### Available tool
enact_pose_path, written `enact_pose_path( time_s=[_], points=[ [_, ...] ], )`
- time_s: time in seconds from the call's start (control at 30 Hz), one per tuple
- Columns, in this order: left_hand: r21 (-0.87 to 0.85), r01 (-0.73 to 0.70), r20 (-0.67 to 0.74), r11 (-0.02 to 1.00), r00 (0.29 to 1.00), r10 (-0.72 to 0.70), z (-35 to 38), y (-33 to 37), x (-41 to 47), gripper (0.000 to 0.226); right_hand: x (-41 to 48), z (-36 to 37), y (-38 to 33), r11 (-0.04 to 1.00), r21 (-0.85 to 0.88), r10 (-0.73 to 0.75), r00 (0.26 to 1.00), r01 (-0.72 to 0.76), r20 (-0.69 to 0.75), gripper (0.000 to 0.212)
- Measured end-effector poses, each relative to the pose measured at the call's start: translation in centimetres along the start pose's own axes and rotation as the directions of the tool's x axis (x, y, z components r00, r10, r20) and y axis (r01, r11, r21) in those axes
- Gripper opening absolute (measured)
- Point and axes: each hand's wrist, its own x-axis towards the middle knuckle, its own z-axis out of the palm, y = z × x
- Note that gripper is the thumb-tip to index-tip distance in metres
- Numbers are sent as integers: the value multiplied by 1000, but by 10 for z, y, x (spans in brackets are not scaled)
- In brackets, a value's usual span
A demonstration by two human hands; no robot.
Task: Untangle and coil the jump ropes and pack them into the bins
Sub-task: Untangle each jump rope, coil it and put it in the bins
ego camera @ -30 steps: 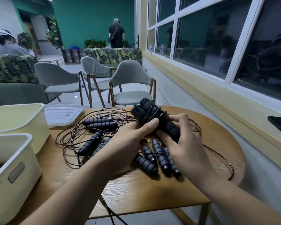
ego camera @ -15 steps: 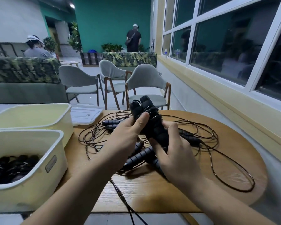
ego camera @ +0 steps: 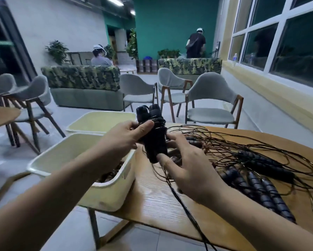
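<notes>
Near bin (ego camera: pixel 107 194): lower left of centre, top open; the left forearm crosses above it.
Far bin (ego camera: pixel 97 122): just behind, top open.
Centre: left hand (ego camera: pixel 123 140) and right hand (ego camera: pixel 193 171) with the coiled bundle (ego camera: pixel 154 142) block the space over the near bin's right rim.
Bare table (ego camera: pixel 152 201): lower-centre strip, one loose cord (ego camera: pixel 193 220) across it.
Tangle (ego camera: pixel 255 185): covers the tabletop at right, loops and handles.
</notes>
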Motion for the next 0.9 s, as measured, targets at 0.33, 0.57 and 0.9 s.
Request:
enact_pose_path(
  time_s=[0.33,0.57,0.9],
  points=[
    [162,133,-26,978,991,-131,-94,-35,4,48,54,66,-12,992,-81,-89,986,101,143,39],
    [456,284,46,844,939,-341,-115,-74,5,65,59,88,-3,980,-180,-36,969,81,243,46],
    [629,276,168,726,864,-474,-100,-72,23,60,57,98,6,992,-127,52,947,-11,318,50]
  ],
)
